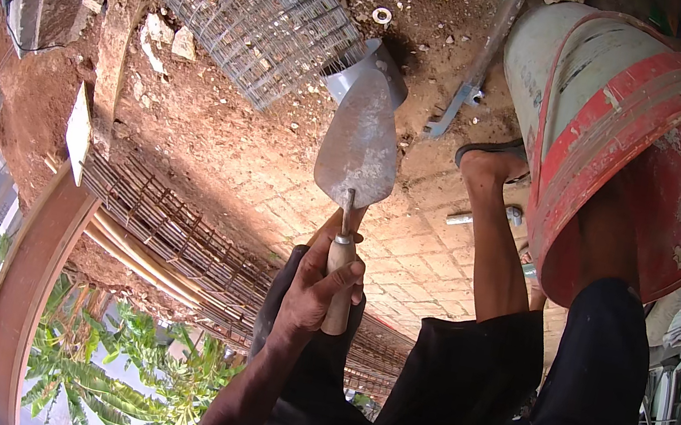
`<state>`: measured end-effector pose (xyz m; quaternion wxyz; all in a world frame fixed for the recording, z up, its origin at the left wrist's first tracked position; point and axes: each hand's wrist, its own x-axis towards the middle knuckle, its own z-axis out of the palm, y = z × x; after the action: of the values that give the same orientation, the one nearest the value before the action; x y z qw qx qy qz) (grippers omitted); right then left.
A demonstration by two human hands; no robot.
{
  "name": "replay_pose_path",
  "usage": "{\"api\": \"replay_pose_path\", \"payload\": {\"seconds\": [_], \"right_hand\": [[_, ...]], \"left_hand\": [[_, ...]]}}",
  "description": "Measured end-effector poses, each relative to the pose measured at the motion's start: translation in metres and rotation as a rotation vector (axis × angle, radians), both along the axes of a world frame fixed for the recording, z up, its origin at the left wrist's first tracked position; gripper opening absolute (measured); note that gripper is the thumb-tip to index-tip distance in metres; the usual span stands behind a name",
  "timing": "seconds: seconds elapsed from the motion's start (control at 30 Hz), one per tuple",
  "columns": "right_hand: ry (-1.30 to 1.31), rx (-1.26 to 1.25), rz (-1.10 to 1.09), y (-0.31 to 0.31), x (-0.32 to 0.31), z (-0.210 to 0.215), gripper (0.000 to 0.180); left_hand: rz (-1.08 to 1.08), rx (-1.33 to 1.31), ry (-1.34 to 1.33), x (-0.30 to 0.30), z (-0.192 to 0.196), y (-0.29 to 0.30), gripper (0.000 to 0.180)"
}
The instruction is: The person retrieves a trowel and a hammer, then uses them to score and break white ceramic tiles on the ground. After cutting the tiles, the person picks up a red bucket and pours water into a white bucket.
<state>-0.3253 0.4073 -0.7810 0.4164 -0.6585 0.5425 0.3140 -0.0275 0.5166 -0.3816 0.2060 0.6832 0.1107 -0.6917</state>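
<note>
Masonry trowel (358, 154), gripped in my left hand (313, 284), points blade-first away from me, left of the tilted bucket (586, 132); my right forearm (611, 240) reaches inside, its hidden hand's grip I cannot tell.

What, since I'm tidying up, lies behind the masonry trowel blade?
A grey pipe section and reddish soil show around the masonry trowel blade; whatever it covers cannot be seen.

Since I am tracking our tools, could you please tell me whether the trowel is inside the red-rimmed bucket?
No, the left grip holds the trowel by its handle outside the bucket.
</note>
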Motion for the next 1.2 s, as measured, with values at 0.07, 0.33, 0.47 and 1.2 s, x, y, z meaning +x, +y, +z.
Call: {"api": "replay_pose_path", "payload": {"seconds": [0.07, 0.33, 0.47, 1.2], "right_hand": [[-0.005, -0.001, 0.002, 0.000, 0.003, -0.005, 0.029], [0.014, -0.032, -0.033, -0.013, 0.001, -0.012, 0.033], [-0.005, -0.041, -0.065, -0.012, 0.000, -0.020, 0.035], [-0.803, -0.108, -1.724, 0.015, -0.022, 0.358, 0.042]], "left_hand": [[0.025, 0.008, 0.004, 0.000, -0.005, 0.005, 0.034], [-0.067, -0.013, 0.005, 0.000, -0.017, 0.009, 0.038], [-0.077, 0.019, 0.028, 0.001, -0.027, 0.017, 0.040], [-0.588, -0.247, -0.012, 0.018, 0.042, -0.025, 0.039]]}}
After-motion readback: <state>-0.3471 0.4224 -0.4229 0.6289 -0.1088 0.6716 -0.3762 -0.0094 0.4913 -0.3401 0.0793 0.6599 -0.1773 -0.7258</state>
